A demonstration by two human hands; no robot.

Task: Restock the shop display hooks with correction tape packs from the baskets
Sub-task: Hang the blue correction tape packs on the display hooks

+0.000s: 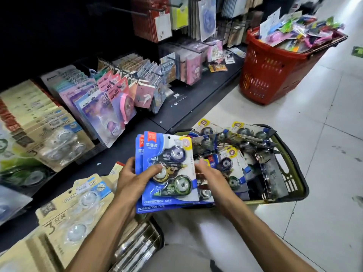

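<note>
1. The left hand (135,177) held a small stack of blue correction tape packs (167,169), thumb pressed on the front blister and fingers hidden behind the cards; the grip was closed firmly on the stack.
2. The right hand (208,175) touched the stack's right edge at about 3 o'clock from it, fingers curled against the cards. Whether it gripped them or only steadied them I could not tell.
3. The stack stood roughly upright in the view, its long axis running 12 to 6 o'clock, with the hang hole at the 12 o'clock end and the "CORRECTION TAPE" print at 6.
4. The green basket (290,179), holding more packs, lay on the floor at 3 o'clock from the hands, just beside the right hand.
5. The display hooks (121,70) lay at 11 o'clock from the stack, well apart, already crowded with other packs.
6. As I judged it, hanging would mean carrying the hole end toward 11 o'clock; the left hand was nearer the hooks and already had the load.
</note>
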